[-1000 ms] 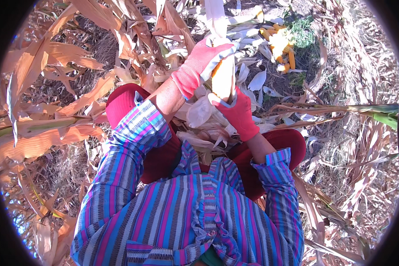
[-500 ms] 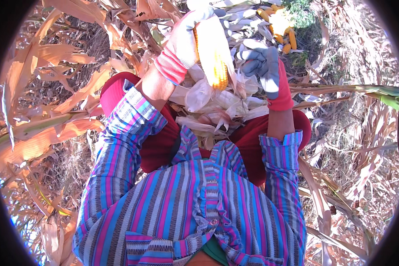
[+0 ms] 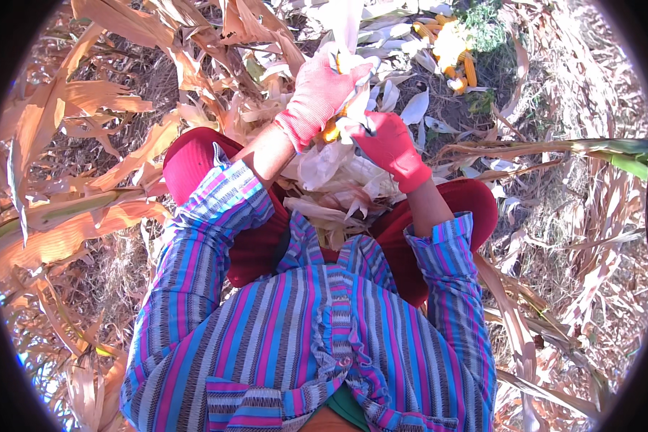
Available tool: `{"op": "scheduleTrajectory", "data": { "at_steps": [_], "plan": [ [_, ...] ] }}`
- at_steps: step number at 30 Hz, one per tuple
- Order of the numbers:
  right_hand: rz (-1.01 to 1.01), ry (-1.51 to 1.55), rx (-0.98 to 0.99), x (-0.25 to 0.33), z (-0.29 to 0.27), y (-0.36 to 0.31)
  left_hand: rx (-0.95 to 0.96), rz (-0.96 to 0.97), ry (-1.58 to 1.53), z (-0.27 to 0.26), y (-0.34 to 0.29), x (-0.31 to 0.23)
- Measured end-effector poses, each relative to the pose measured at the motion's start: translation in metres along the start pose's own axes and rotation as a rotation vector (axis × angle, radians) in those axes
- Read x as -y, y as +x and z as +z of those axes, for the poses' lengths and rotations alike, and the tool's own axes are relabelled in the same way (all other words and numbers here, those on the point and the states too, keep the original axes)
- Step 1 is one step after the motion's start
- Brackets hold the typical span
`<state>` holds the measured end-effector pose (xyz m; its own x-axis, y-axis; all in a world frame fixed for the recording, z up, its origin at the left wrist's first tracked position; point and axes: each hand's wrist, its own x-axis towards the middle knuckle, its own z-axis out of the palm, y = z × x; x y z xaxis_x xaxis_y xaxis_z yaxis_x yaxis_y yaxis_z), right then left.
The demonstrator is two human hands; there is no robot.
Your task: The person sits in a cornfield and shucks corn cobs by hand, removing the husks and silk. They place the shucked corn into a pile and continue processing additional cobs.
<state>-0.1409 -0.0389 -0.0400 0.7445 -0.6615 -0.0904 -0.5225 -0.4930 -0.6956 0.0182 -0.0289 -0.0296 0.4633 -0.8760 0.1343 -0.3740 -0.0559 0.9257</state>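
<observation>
Dry orange-brown leaves (image 3: 72, 223) spread over the left edge of the ground, a stalk among them. Next, left knee (image 3: 191, 165) in dark red cloth. Left hand (image 3: 322, 90), red glove, clamped around a partly husked corn cob (image 3: 331, 132) held above the ground between the knees; orange kernels show at its near end. Pale husk strip (image 3: 348, 25) sticks up past the left hand. Loose husks (image 3: 335, 187) heap below the cob. Right hand (image 3: 389, 147), red glove, fingers curled at the cob's near end; cannot tell if on kernels or husk. Right knee (image 3: 475, 209) beside it. Bare yellow cobs (image 3: 470, 70) lie toward the ground's far edge, near green weeds (image 3: 486, 29).
</observation>
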Motion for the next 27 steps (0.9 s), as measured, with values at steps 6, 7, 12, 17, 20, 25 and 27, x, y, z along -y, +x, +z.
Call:
{"op": "scheduleTrajectory", "data": {
  "at_steps": [6, 7, 12, 17, 20, 25, 27],
  "plan": [
    [0.001, 1.162, -0.134, 0.002, -0.043, -0.010, 0.315, 0.146, -0.162, -0.014, 0.000, 0.005],
    [0.069, 1.267, -0.199, 0.001, -0.055, -0.012, 0.361, 0.034, -0.216, -0.010, -0.004, -0.002],
    [0.092, 1.272, -0.398, -0.017, -0.063, -0.013, 0.550, -0.164, -0.256, -0.001, -0.017, -0.029],
    [-0.215, 1.594, -0.233, -0.004, -0.076, -0.021, 0.427, -0.466, -0.602, -0.012, 0.001, -0.015],
    [0.053, 0.895, -0.448, -0.028, -0.064, -0.006, 0.401, -0.427, -0.607, -0.017, 0.001, -0.005],
    [-0.121, 0.355, -0.453, -0.002, -0.042, -0.004, 0.457, -0.378, -0.690, -0.015, -0.012, -0.018],
    [-0.146, 0.371, -0.440, 0.007, -0.042, -0.011, 0.466, -0.389, -0.502, -0.014, -0.010, -0.013]
  ]
}}
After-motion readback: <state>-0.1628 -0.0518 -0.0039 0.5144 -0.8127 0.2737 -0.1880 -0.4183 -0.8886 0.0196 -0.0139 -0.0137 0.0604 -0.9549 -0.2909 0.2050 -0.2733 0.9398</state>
